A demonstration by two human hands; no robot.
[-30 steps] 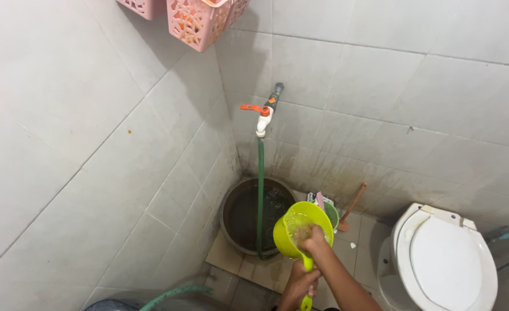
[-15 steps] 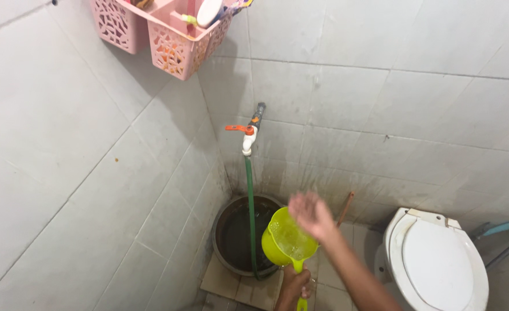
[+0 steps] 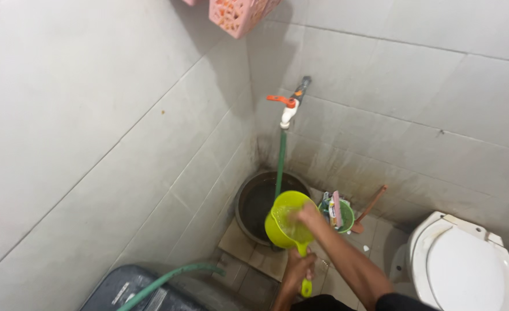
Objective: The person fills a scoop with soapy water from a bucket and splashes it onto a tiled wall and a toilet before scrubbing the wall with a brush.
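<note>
Whereas half a second ago lifted clear above the rim, right hand (image 3: 307, 215) now plunged inside lime-green plastic dipper (image 3: 289, 222), fingers bent onto its wet wall, scrubbing resumed. Left hand (image 3: 298, 269) clamped round dipper's handle, beside dark bucket (image 3: 254, 201) under tap (image 3: 288, 110).

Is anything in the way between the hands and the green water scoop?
Nothing visible is. The left hand is wrapped round the handle of the green scoop, and the right hand reaches over its rim into the bowl. The scoop is held above the floor beside the dark bucket.
</note>
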